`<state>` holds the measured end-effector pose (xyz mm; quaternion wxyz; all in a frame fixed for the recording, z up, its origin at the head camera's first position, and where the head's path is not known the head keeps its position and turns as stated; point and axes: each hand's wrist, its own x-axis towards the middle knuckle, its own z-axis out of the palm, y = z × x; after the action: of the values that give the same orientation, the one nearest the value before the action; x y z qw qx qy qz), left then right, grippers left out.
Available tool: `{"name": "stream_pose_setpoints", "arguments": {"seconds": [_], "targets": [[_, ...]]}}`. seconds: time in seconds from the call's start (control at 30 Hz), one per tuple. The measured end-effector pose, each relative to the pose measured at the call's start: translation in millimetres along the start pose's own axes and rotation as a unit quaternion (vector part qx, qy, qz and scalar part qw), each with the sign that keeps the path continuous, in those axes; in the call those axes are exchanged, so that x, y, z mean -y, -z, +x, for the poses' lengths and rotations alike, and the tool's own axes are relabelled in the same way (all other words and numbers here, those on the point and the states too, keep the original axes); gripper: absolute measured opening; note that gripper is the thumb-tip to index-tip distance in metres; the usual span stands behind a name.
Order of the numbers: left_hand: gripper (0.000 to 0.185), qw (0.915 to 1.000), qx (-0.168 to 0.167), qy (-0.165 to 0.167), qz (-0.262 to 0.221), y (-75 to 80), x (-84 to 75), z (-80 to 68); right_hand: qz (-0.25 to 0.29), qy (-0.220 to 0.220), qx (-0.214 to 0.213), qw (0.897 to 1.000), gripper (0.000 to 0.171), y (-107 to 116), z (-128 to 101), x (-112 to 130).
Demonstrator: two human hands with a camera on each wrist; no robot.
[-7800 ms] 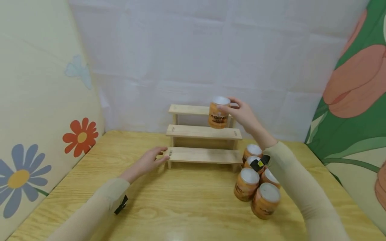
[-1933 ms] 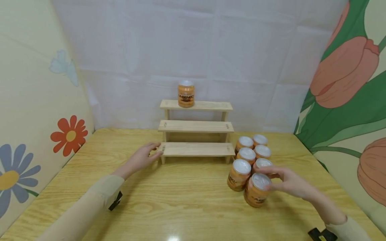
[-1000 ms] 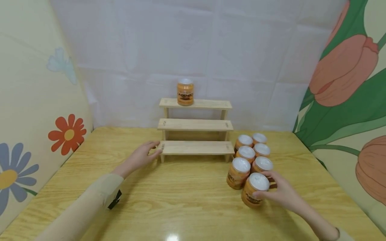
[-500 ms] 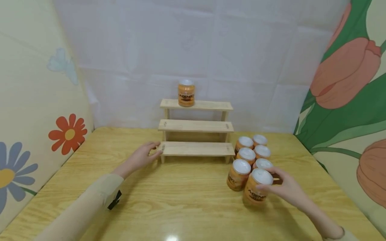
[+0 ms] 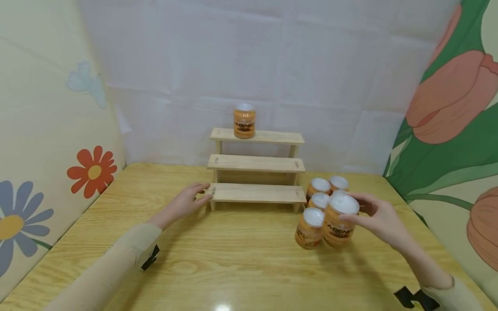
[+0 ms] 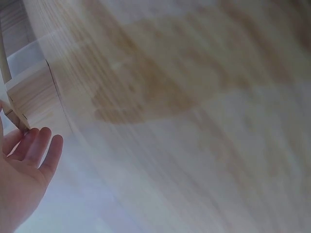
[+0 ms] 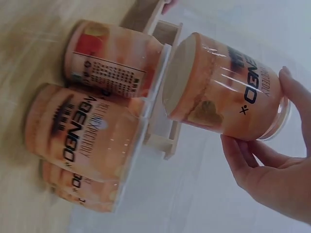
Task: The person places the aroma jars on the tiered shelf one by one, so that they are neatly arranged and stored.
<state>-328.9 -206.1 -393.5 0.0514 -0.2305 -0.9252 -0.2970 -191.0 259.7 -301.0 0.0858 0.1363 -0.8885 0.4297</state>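
Observation:
My right hand (image 5: 379,218) grips an orange jar with a white lid (image 5: 339,220) (image 7: 228,99) and holds it lifted just above the table, in front of a cluster of like jars (image 5: 319,201) (image 7: 82,141). My left hand (image 5: 186,203) (image 6: 24,170) rests with straight fingers against the left end of the lowest step of a three-step wooden shelf (image 5: 256,164). One orange jar (image 5: 244,123) stands on the top step, left of its middle.
The wooden table (image 5: 218,259) spreads bare in front of the shelf. A white wall stands behind, with flower-patterned panels (image 5: 46,129) at the left and right sides. The two lower steps hold nothing.
My right hand closed on the nearest jar of the cluster and has lifted it up and slightly back. The left hand has stayed at the shelf's corner.

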Motion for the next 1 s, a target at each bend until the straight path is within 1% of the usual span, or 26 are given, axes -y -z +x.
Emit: {"name": "stream_pose_setpoints", "arguments": {"seconds": [0.1,0.2,0.27,0.5,0.6,0.77,0.9,1.0], "targets": [[0.056,1.0000,-0.004,-0.005,0.007,0.4,0.0,0.1,0.014,0.025,-0.010,1.000,0.048,3.2,8.7,4.4],[0.056,0.9999,-0.006,-0.003,0.010,1.0,-0.5,0.0,0.029,0.050,-0.022,0.998,0.047,6.0,19.8,9.6],[0.056,0.9999,-0.006,-0.001,0.011,1.2,-0.8,0.0,0.032,0.058,-0.028,0.997,0.047,7.5,28.4,13.9],[0.056,0.9999,-0.011,-0.011,0.008,0.3,-0.9,-1.8,0.029,0.048,-0.023,0.998,0.051,7.2,59.9,29.2],[0.056,0.9999,-0.010,-0.008,0.009,-0.1,0.5,-1.1,0.026,0.050,-0.023,0.998,0.054,5.3,76.2,35.2],[0.056,0.9999,-0.014,-0.007,0.004,-0.7,0.6,-2.4,0.010,0.040,-0.024,0.999,0.060,-0.7,106.5,44.1],[0.054,0.9997,-0.020,-0.009,0.005,-0.2,0.2,-2.5,0.021,0.035,-0.021,0.999,0.061,-4.4,133.4,48.5],[0.055,0.9998,-0.016,-0.012,0.010,-0.6,-0.1,-2.9,0.035,0.026,-0.017,0.999,0.061,-5.6,150.5,50.1]]}}
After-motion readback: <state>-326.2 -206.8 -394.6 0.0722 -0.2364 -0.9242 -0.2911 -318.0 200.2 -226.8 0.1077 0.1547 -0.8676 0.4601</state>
